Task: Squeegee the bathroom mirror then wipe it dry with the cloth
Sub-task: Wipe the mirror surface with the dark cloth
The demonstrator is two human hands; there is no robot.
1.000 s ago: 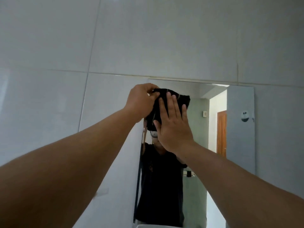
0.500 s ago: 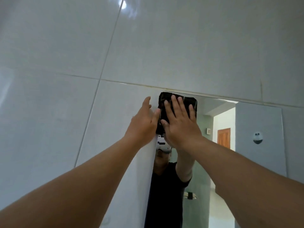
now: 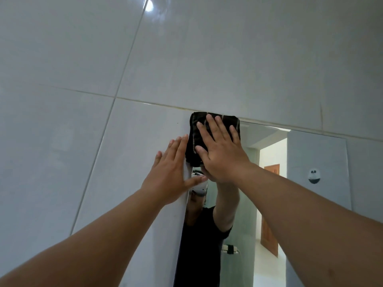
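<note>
A dark folded cloth [image 3: 195,129] with pale stripes is pressed flat against the top left corner of the bathroom mirror [image 3: 269,193]. My right hand [image 3: 219,150] lies spread on the cloth, fingers pointing up, holding it to the glass. Beside it, my left hand [image 3: 172,175] rests flat on the white tile at the mirror's left edge, fingers apart, with its thumb reaching over the glass. It holds nothing. No squeegee is in view.
Glossy white wall tiles [image 3: 186,59] surround the mirror. The mirror shows a person in a dark shirt, a wooden door [image 3: 269,204] and a small round sticker-like mark [image 3: 314,176] on the right.
My left hand let go of the cloth and moved down-left onto the tile. My right hand slid the cloth up into the mirror's top left corner. The view tilted upward.
</note>
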